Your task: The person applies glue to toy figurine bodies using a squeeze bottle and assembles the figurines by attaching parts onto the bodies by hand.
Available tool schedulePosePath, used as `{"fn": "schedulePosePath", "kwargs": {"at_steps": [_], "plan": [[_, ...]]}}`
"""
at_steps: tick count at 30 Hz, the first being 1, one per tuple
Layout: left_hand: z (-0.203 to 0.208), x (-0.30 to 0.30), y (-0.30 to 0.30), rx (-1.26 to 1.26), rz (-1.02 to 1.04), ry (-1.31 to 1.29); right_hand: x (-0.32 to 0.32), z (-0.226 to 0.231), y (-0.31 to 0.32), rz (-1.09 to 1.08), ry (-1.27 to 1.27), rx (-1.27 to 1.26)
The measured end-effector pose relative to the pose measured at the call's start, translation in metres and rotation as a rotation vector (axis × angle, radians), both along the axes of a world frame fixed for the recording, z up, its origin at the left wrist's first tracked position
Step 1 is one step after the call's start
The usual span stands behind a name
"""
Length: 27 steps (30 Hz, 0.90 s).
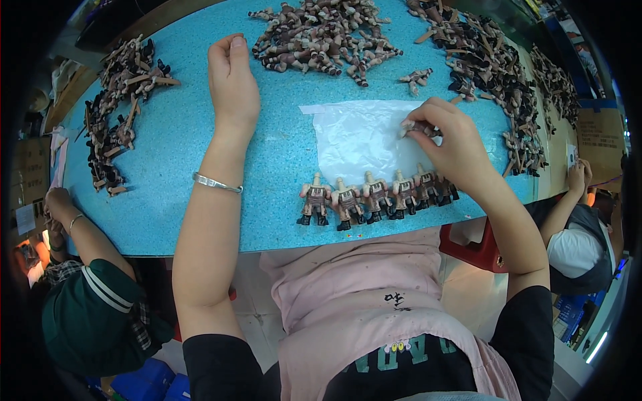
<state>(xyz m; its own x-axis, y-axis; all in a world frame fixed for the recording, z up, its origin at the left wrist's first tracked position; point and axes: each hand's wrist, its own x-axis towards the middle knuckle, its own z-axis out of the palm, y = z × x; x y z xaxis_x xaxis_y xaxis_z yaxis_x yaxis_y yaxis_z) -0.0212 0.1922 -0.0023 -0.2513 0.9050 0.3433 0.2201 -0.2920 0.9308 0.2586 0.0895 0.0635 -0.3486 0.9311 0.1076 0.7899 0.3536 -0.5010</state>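
Note:
My right hand pinches a small toy figure, pale and brownish, over the right part of a crinkled clear plastic bag. Fingers cover much of that figure. On the blue tabletop, my left hand is raised left of the bag with its fingers curled in; anything inside them is hidden. Along the bag's near edge lies a row of several headless-looking toy figures with brown bodies and black boots. The row's right end is partly covered by my right forearm.
A heap of toy figure parts lies at the far middle, with one loose piece nearby. More dark-booted figures pile up at left and right. A red stool stands below the table edge. People work at both sides.

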Motion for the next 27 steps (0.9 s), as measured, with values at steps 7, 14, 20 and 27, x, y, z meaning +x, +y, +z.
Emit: {"fn": "schedulePosePath", "kwargs": {"at_steps": [7, 14, 20, 27], "plan": [[0.044, -0.008, -0.051, -0.120, -0.178, 0.071, 0.012, 0.019, -0.024, -0.191, 0.614, -0.319], [0.064, -0.009, -0.165, -0.146, -0.647, 0.598, 0.025, 0.025, -0.081, -0.235, 1.083, -0.660], [0.040, -0.019, -0.177, 0.000, -0.648, 0.793, 0.014, 0.011, -0.113, -0.231, 1.248, -0.732], [0.052, -0.062, -0.197, -0.119, -0.369, 0.723, -0.002, 0.001, -0.132, -0.199, 1.235, -0.728]]}}
